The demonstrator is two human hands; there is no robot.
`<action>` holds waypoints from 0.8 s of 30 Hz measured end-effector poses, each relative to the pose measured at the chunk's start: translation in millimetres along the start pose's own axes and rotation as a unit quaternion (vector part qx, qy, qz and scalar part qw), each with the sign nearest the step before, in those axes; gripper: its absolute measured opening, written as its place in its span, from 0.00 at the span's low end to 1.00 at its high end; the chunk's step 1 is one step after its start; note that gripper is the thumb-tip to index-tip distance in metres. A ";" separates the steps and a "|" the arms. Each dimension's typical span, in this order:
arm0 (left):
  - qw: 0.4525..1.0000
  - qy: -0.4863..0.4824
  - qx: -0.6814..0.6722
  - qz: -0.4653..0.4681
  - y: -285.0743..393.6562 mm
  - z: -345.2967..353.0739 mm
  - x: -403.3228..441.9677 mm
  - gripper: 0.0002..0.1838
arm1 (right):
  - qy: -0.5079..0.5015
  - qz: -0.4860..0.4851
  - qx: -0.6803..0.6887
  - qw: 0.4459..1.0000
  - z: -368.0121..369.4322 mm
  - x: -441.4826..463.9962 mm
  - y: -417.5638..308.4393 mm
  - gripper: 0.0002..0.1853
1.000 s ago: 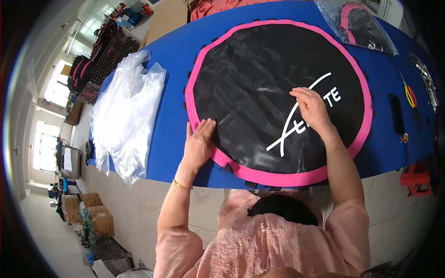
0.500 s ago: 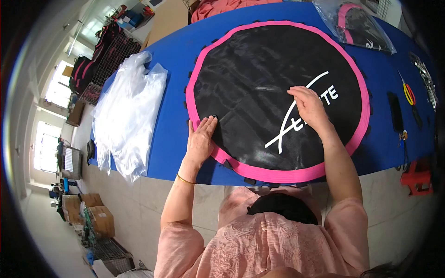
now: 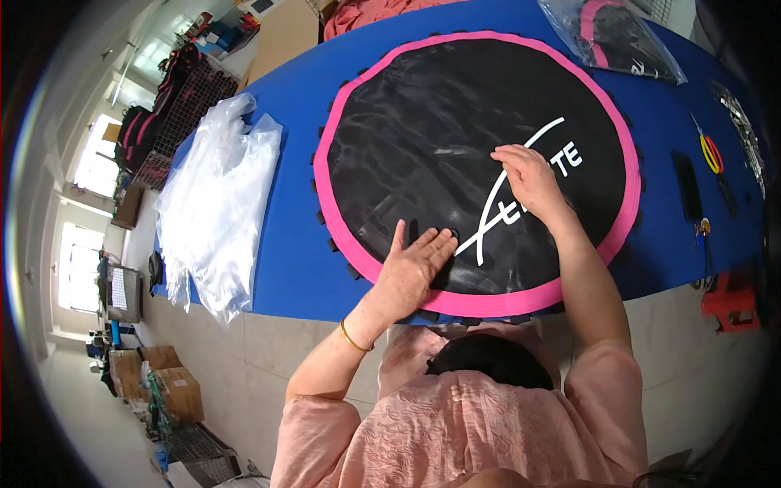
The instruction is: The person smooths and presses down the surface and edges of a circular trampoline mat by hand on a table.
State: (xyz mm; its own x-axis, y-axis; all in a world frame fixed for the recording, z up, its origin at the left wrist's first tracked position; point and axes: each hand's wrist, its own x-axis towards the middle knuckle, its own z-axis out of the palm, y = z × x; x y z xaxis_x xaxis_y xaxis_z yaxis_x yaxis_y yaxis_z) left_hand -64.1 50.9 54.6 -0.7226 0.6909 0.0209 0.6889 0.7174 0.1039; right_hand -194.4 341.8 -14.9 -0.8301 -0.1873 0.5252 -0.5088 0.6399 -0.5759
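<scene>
A round black trampoline mat [image 3: 407, 154] with a pink border and small black tabs around its edge lies flat on a blue table. White lettering and a curved white line mark its right half. My left hand [image 3: 415, 264], fingers spread, rests on the mat near the front border, left of the white line. Over the lettering is my right hand [image 3: 527, 177], holding nothing, its fingers slightly bent and the thumb side apart. It hides some of the letters. Whether its fingertips touch the fabric, I cannot tell.
Clear plastic bags [image 3: 215, 203] lie piled on the table's left. A bagged mat [image 3: 622, 41] sits at the back right. Yellow-red handled pliers [image 3: 712, 154], a black phone-like object [image 3: 687, 187] and scissors [image 3: 703, 252] lie at the right. A red stool [image 3: 730, 302] stands below.
My left hand has moved right along the front of the mat, from the left border onto the black fabric. My right hand stays over the lettering. The whole view has shifted slightly.
</scene>
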 end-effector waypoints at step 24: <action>0.999 -0.019 0.008 -0.040 42.0 -10.4 -29.5 0.30 | -0.013 -0.010 0.011 1.000 0.4 2.4 8.2 0.13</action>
State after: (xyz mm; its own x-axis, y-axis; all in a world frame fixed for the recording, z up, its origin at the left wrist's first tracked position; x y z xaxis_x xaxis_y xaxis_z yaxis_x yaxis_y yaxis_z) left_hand -14.4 59.8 68.7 -0.7726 0.6344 -0.0251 0.6304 0.7712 0.0886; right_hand -200.7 346.3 -18.6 -0.8245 -0.2194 0.5216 -0.5307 0.6195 -0.5784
